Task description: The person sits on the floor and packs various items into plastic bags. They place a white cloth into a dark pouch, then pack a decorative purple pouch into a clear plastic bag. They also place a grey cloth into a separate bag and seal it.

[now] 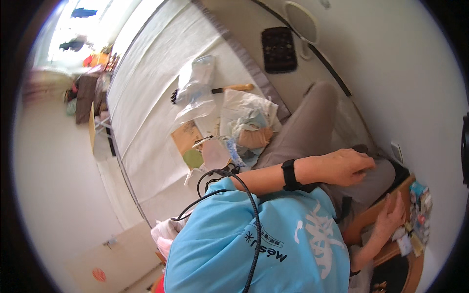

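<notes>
My left hand [346, 167], with a black band on its wrist, hangs palm down with bent fingers above my trousered leg [307, 124]; whether anything lies under its fingers is hidden. At the lower right, my right hand [394, 216] spreads its fingers at the edge of a wooden bedside cabinet [361, 225], beside a heap of small packets [419, 212], and no object shows in it. On the bed before me lie crumpled pale cloths [253, 117], a peach-coloured fabric piece [256, 137], a green round piece [193, 159] and a brown paper sheet [187, 135].
Clear plastic bags [196, 91] lie near a wooden-handled tool [238, 87] on the bed sheet [146, 121]. Towards the wall stand an oval white-framed mirror [302, 22] and a dark patterned tray or case [279, 49]. A black cable [254, 227] hangs across my blue shirt.
</notes>
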A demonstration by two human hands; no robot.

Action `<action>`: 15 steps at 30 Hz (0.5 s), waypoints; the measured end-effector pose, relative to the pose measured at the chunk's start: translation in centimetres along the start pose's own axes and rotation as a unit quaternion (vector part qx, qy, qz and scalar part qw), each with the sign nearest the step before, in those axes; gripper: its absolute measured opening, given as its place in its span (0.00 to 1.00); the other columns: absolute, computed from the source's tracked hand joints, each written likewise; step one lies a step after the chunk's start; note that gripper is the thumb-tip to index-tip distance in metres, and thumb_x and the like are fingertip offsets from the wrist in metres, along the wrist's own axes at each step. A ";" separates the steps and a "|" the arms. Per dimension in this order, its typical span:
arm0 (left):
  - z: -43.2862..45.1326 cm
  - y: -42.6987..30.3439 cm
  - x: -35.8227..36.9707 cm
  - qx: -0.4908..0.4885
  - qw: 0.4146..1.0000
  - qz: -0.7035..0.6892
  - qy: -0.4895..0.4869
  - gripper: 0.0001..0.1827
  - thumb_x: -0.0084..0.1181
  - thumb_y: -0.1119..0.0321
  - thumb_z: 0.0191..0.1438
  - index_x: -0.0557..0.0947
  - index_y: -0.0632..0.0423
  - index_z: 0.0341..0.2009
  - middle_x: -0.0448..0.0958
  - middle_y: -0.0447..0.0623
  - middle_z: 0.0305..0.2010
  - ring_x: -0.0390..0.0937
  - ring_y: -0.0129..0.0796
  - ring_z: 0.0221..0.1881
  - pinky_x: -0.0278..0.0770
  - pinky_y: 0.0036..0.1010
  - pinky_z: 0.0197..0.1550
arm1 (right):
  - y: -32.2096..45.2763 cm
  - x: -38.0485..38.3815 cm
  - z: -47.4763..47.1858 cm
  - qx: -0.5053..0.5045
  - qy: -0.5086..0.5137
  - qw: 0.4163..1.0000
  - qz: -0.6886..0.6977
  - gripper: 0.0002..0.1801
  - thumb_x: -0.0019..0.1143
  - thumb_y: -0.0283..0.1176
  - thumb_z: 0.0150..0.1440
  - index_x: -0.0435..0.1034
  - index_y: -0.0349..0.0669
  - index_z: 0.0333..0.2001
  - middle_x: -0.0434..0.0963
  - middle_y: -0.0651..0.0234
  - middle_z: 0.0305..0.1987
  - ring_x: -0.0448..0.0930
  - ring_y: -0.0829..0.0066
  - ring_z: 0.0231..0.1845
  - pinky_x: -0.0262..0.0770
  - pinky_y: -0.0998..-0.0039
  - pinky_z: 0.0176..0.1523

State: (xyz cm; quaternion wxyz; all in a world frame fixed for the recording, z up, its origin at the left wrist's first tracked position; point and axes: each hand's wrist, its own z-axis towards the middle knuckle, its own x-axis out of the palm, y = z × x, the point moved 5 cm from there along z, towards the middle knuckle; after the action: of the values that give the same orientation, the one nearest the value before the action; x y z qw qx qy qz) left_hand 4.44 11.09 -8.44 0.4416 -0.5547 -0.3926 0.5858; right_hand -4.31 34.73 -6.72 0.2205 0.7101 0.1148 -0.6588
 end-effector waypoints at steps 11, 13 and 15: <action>-11.7 9.9 -13.1 -0.153 0.926 0.147 -0.313 0.32 0.59 0.70 0.50 0.66 0.61 0.60 0.68 0.65 0.59 0.67 0.57 0.61 0.65 0.40 0.62 | 7.2 3.9 3.3 -0.100 0.130 0.986 -0.015 0.24 0.46 0.42 0.65 0.66 0.39 0.59 0.74 0.53 0.57 0.71 0.57 0.60 0.53 0.52 0.68; -15.0 12.8 -16.6 -0.187 0.863 0.204 -0.423 0.36 0.63 0.69 0.46 0.65 0.59 0.60 0.67 0.65 0.60 0.64 0.58 0.62 0.64 0.43 0.62 | 7.6 4.0 3.5 -0.094 0.140 0.986 -0.008 0.24 0.46 0.41 0.64 0.67 0.39 0.59 0.74 0.53 0.57 0.71 0.57 0.60 0.53 0.53 0.69; -19.5 15.2 -20.6 -0.236 0.760 0.293 -0.529 0.41 0.66 0.69 0.44 0.63 0.59 0.63 0.64 0.64 0.63 0.61 0.59 0.65 0.62 0.44 0.64 | 8.2 3.9 3.7 -0.096 0.146 0.985 -0.008 0.24 0.47 0.41 0.64 0.67 0.38 0.59 0.74 0.53 0.56 0.71 0.57 0.60 0.53 0.54 0.68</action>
State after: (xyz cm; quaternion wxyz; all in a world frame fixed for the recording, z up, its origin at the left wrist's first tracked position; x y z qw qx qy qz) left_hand 22.57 -13.74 -18.10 -0.1748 -0.3309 -0.5084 0.7756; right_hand -3.50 25.33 -9.38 0.2638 0.7729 0.2140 -0.5360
